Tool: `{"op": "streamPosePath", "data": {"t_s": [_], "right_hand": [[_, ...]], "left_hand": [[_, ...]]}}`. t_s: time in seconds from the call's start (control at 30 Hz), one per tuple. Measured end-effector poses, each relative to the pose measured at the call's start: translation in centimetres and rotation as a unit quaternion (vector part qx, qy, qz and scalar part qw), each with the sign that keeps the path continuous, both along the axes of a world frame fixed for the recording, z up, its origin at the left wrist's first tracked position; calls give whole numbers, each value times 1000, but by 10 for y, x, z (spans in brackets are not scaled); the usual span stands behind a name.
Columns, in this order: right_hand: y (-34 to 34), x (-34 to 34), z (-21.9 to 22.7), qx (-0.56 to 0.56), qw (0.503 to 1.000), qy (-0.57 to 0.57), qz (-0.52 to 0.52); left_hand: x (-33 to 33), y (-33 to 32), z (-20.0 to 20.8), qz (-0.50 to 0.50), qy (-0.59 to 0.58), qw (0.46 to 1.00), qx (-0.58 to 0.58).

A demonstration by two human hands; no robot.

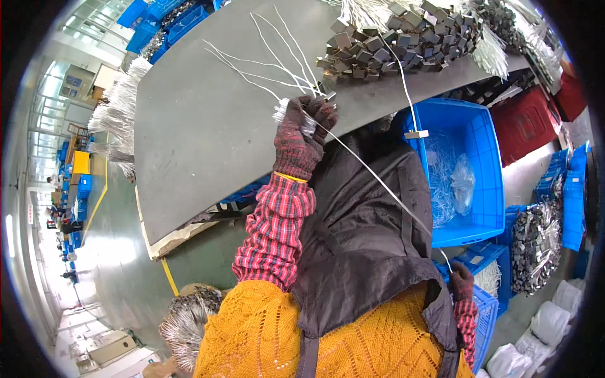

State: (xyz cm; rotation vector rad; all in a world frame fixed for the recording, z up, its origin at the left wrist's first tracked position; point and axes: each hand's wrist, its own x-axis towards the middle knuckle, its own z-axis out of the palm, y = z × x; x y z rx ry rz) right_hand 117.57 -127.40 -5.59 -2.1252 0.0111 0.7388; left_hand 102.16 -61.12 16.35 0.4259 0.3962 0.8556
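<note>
My left hand [304, 133], in a dark knit glove, is closed around a bunch of thin white wires [285, 108] over the edge of the grey table. Their loose ends fan out across the tabletop, and small metal pieces show by the fingertips. One long white wire [372, 173] runs from this hand down to the right across my black apron [365, 214]. Low at the right, beside the blue crates, my right hand [462, 281], also gloved, is closed with a white wire end at its fingers. Its fingertips are partly hidden.
A heap of metal blocks [403, 41] with white wires lies at the table's [208, 126] far right. One wired block [416, 134] hangs at the rim of a blue bin [469, 236] holding wire scraps. Red containers [520, 123] and wire bundles [535, 249] stand further right.
</note>
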Motion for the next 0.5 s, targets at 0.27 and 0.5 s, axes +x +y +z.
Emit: {"op": "streamPosePath", "data": {"t_s": [0.27,0.5], "right_hand": [[376,-11,143,286,934,-82,200],[527,-52,205,372,899,-50,225]], "left_hand": [[5,-20,1,-53,99,981,161],[5,-21,4,-22,210,934,289]]}}
